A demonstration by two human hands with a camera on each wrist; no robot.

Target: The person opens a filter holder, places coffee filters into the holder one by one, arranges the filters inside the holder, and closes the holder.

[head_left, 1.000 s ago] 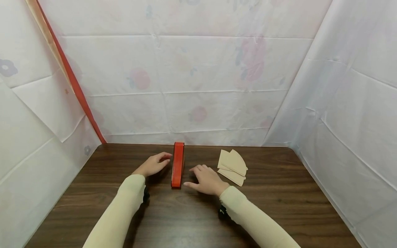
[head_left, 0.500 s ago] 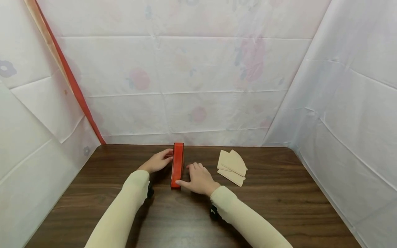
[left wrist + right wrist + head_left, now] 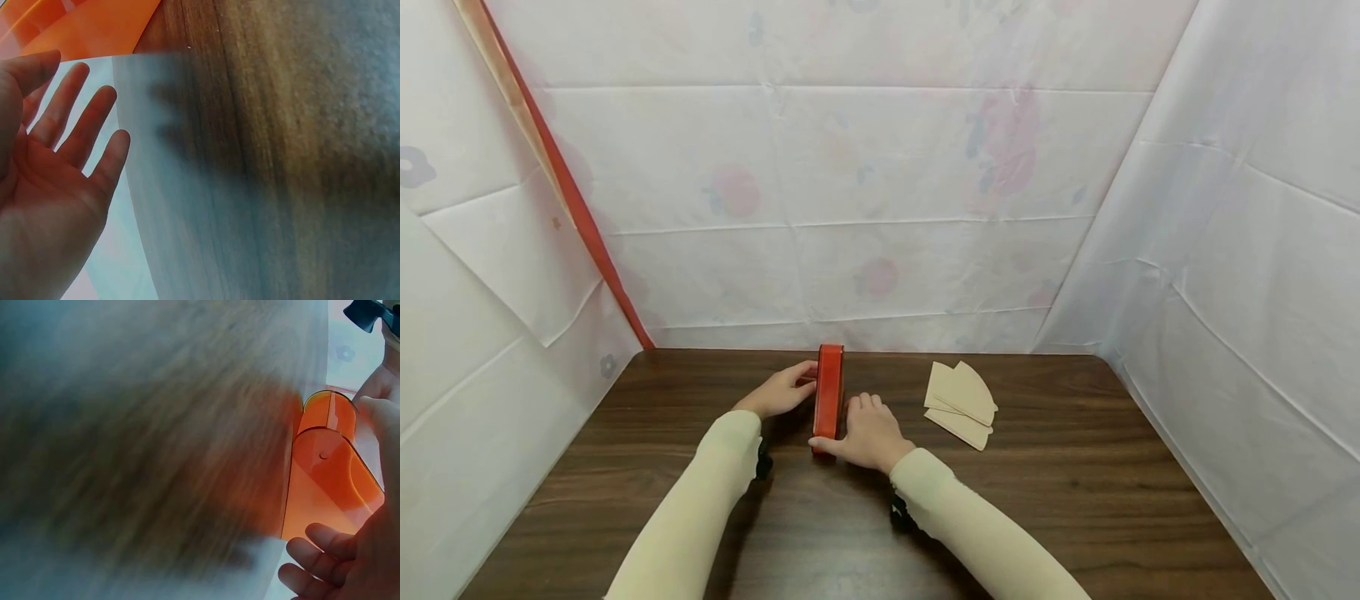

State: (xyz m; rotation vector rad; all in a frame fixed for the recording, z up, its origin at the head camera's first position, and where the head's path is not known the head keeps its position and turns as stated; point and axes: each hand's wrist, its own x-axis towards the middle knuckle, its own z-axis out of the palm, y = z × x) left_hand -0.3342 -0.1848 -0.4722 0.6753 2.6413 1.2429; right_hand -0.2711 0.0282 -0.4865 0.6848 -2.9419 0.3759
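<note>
A translucent orange-red holder (image 3: pixel 829 396) stands on the table, narrow side up, long and slim in the head view. My left hand (image 3: pixel 781 392) is at its left side, fingertips right at its far half. In the left wrist view that hand (image 3: pixel 62 156) has its fingers spread, with the orange holder (image 3: pixel 94 28) beyond them. My right hand (image 3: pixel 868 433) reaches from the right, its thumb across the near end of the holder and its fingers along the right side. The right wrist view shows the holder's rounded, smooth wall (image 3: pixel 319 462) between the thumb and the loosely bent fingers.
Several tan, fan-shaped paper filters (image 3: pixel 964 400) lie overlapping to the right of the holder. The dark wood-grain table (image 3: pixel 1075 483) ends at a white printed cloth (image 3: pixel 880 167) behind it, which also hangs at both sides. An orange-red strip (image 3: pixel 587 225) runs down the left corner.
My right hand has moved left, bringing its thumb onto the holder's near end. My left hand has shifted slightly right, up to the holder's side. Holder and filters stay in place.
</note>
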